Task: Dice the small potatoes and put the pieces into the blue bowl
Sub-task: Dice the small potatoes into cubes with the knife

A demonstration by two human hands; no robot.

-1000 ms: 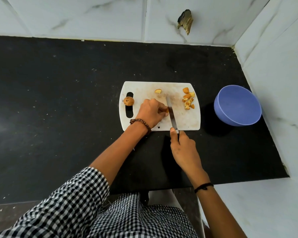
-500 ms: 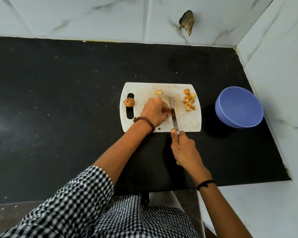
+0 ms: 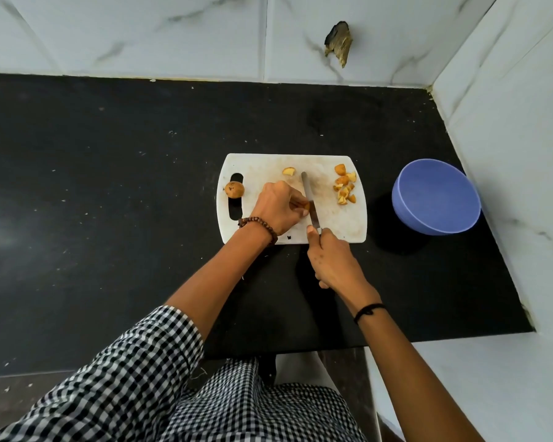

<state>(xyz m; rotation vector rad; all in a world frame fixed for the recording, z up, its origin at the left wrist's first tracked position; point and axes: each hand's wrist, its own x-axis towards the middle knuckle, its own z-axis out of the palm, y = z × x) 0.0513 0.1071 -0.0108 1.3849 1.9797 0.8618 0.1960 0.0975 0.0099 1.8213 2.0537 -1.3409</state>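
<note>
White cutting board (image 3: 332,221) on black worktop (image 3: 109,186). Left hand (image 3: 278,207) curls over a potato piece (image 3: 306,206) and pinches it at mid-board. Right hand (image 3: 332,260) is closed round the handle of the knife (image 3: 310,202), whose blade runs away from the body, flat against the left fingertips. Hands close together, not touching.

Whole potato (image 3: 234,189) waits by the board's handle slot. Diced pile (image 3: 344,188) sits at the right end and a lone wedge (image 3: 289,171) near the far edge. Blue bowl (image 3: 406,215) stands to the right, off the board; no pieces visible in it.

Judgement: cutting step, roughly midway. Best done with the left fingertips tucked back from the edge, the piece resting on a cut face, and the blade brought straight down.

Against half a second ago, the right hand has moved forward over the board's near edge and the blade tip lies closer to the lone wedge. Pile, whole potato and bowl are unmoved.
</note>
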